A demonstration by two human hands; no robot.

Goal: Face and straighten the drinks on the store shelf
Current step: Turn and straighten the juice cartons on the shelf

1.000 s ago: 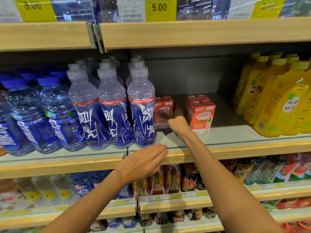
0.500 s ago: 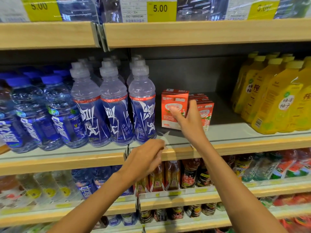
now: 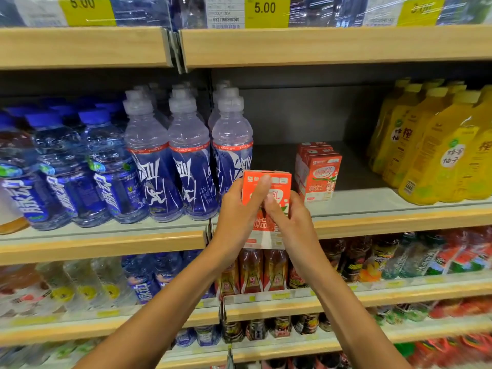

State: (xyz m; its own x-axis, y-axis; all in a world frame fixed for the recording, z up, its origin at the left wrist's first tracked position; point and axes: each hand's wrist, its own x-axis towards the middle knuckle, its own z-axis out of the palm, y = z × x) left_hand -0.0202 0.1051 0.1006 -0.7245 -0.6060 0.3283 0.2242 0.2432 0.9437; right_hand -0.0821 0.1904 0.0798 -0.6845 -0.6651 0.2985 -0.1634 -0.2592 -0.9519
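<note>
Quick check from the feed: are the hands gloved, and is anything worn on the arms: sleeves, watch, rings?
No gloves: the left hand and right hand are bare. The left forearm and right forearm are bare to the picture's edge; no sleeve shows. No watch or band on either wrist, no ring on the fingers in view.

Carton [image 3: 277, 179] before shelf [image 3: 372, 201], bottles [image 3: 186, 166] left, cartons [image 3: 320, 177] right

a shop – stocked drink shelves [image 3: 346, 43] with yellow price tags [image 3: 266, 9] along their edges.
</note>
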